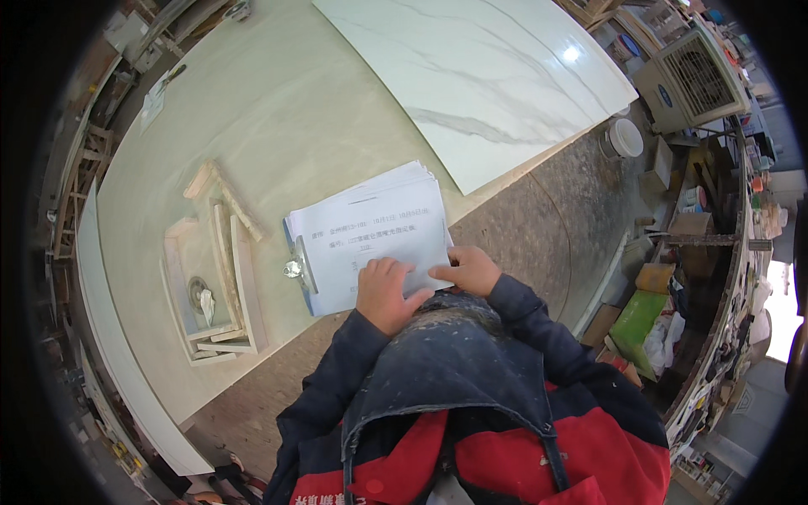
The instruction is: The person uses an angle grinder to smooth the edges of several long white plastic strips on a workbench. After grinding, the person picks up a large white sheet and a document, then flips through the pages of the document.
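A clipboard (pixel 289 235) with a blue edge and a metal clip (pixel 297 266) lies at the near edge of a pale slab table. A stack of printed white sheets (pixel 383 220) is held in it. My left hand (pixel 387 293) rests open on the lower part of the top sheet, fingers and thumb apart. At the lower right corner, my right hand (pixel 470 271) grips the sheets, thumb on top and the other fingers curled at the edge, partly hidden.
Left of the clipboard sit pale stone strips (pixel 239 269) and a round disc (pixel 199 292). A white marbled slab (pixel 497 93) lies across the table's far right. A white bucket (pixel 623 138), an air cooler (pixel 692 80) and a green box (pixel 637 330) stand at right.
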`<state>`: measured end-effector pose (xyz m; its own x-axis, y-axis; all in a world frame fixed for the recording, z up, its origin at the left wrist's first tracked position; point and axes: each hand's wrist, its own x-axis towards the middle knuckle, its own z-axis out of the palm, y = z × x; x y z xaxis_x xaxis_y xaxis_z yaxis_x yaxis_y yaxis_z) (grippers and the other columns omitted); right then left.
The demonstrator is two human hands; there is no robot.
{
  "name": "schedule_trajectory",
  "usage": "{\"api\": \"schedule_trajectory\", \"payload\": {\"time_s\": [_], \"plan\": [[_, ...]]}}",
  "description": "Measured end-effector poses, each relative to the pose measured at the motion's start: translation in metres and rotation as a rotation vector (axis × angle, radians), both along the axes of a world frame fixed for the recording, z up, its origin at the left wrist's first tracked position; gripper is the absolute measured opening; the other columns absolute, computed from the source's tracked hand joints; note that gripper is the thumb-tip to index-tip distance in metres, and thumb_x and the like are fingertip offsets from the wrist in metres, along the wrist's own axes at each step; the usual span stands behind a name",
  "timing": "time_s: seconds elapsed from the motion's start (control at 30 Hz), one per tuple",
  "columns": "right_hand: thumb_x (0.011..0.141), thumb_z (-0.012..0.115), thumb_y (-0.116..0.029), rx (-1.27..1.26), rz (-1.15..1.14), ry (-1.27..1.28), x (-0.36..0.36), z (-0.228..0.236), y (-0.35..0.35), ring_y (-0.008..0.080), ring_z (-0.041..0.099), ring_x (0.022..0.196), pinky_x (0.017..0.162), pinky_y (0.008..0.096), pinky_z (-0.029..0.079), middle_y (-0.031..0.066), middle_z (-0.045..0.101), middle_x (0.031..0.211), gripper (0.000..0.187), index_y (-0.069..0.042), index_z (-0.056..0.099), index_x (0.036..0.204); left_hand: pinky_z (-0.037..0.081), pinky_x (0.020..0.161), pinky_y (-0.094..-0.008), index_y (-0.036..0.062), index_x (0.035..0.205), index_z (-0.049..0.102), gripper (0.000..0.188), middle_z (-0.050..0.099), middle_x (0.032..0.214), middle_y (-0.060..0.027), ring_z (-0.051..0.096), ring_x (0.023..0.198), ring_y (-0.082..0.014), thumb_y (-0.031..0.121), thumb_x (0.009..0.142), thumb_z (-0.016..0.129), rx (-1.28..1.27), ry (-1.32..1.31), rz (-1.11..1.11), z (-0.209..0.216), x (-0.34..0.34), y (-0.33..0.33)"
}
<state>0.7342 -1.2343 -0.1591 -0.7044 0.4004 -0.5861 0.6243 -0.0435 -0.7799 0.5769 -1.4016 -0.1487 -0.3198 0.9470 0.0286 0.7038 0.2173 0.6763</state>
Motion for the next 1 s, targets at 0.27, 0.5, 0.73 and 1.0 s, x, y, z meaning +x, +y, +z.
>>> {"api": "schedule_trajectory", "payload": {"time_s": [0.27, 0.5, 0.73, 1.0], "plan": [[0.086, 0.076, -0.047, 0.665, 0.212, 0.231, -0.006, 0.022, -0.034, 0.0413, 0.067, 0.099, 0.085, 0.0488, 0.053, 0.0219, 0.066, 0.107, 0.051, -0.003, 0.07, 0.11, 0.052, 0.064, -0.0359, -0.0021, 0.094, 0.067, 0.032, 0.07, 0.079, -0.0117, 0.065, 0.069, -0.0211, 0.028, 0.09, 0.078, -0.105, -0.7, 0.272, 0.003, -0.001, 0.032], [0.091, 0.076, -0.047, 0.341, 0.031, 0.417, 0.003, 0.005, -0.031, 0.0331, 0.067, 0.103, 0.089, 0.0439, 0.055, 0.0167, 0.065, 0.11, 0.058, 0.001, 0.062, 0.119, 0.041, 0.054, -0.0258, 0.0026, 0.091, 0.067, 0.018, 0.063, 0.073, -0.0005, 0.053, 0.06, -0.009, 0.019, 0.094, 0.074, -0.18, -0.886, 0.443, 0.015, -0.028, 0.008], [0.103, 0.065, -0.03, -0.423, -0.525, 0.253, 0.014, -0.013, -0.012, 0.0154, 0.068, 0.096, 0.075, 0.0298, 0.059, 0.0101, 0.069, 0.114, 0.045, 0.0, 0.054, 0.134, 0.04, 0.049, -0.0231, 0.006, 0.094, 0.066, 0.015, 0.066, 0.073, -0.0009, 0.054, 0.054, -0.0085, 0.019, 0.095, 0.074, -0.012, -1.23, 0.662, 0.016, -0.053, -0.06], [0.103, 0.059, -0.01, -0.314, -0.477, 0.276, 0.013, -0.032, -0.02, 0.0149, 0.07, 0.093, 0.07, 0.0279, 0.059, 0.0097, 0.072, 0.114, 0.036, 0.001, 0.054, 0.137, 0.048, 0.054, -0.0238, 0.002, 0.11, 0.062, 0.022, 0.071, 0.085, -0.0058, 0.061, 0.059, -0.0126, 0.021, 0.099, 0.067, 0.142, -1.433, 0.662, -0.003, -0.051, -0.088]]}}
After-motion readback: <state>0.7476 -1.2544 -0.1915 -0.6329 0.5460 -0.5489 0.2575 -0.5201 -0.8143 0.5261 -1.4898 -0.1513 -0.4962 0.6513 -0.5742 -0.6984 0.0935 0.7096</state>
